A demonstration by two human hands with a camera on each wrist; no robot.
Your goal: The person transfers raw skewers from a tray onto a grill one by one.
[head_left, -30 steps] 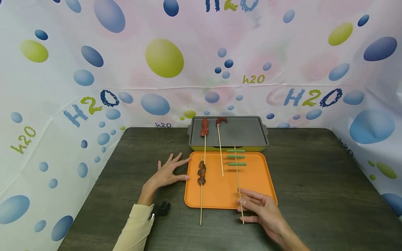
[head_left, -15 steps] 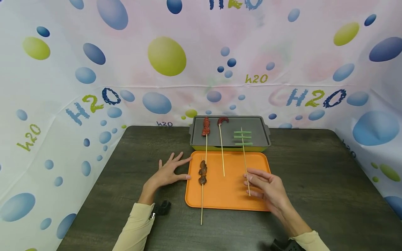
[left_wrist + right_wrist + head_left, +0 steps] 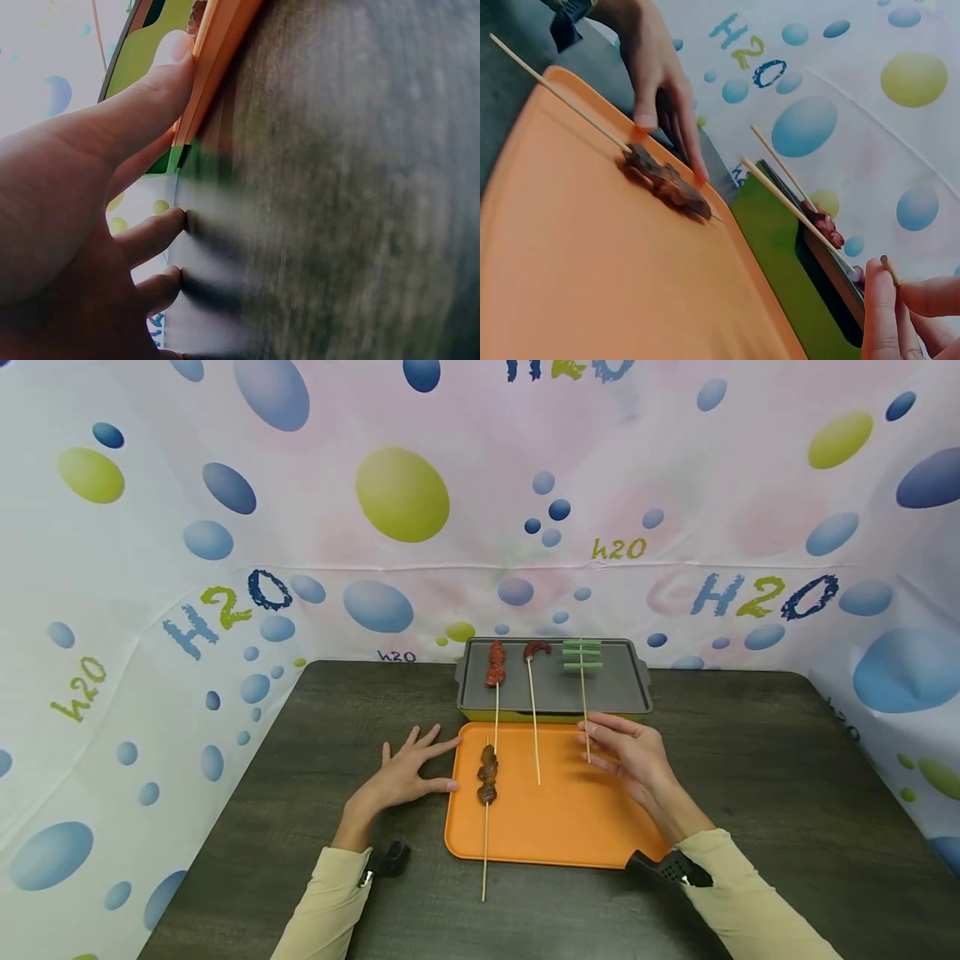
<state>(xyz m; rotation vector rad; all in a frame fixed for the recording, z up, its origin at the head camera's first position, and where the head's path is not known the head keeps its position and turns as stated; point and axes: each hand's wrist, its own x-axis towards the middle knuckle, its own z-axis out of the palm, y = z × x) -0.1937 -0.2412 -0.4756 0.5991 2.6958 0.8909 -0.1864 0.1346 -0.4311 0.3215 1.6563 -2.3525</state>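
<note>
My right hand (image 3: pixel 630 756) pinches the stick of a green vegetable skewer (image 3: pixel 582 653) between thumb and fingers; its green pieces overlap the right part of the grey grill pan (image 3: pixel 618 681). In the right wrist view the stick's end pokes out between thumb and fingers (image 3: pixel 885 315). Spread out flat, my left hand (image 3: pixel 405 777) touches the left rim of the orange tray (image 3: pixel 547 827) with thumb and forefinger. A brown meat skewer (image 3: pixel 487 772) lies on the tray's left side, its stick reaching past the front edge.
A red meat skewer (image 3: pixel 496 664) and a skewer with a dark red curled piece (image 3: pixel 537 649) lie on the pan, sticks extending over the tray. The dark wooden table (image 3: pixel 757 760) ends at a patterned backdrop (image 3: pixel 480 485).
My right hand has carried the green vegetable skewer forward from over the tray to the pan's right part. The left hand has stayed at the tray's rim.
</note>
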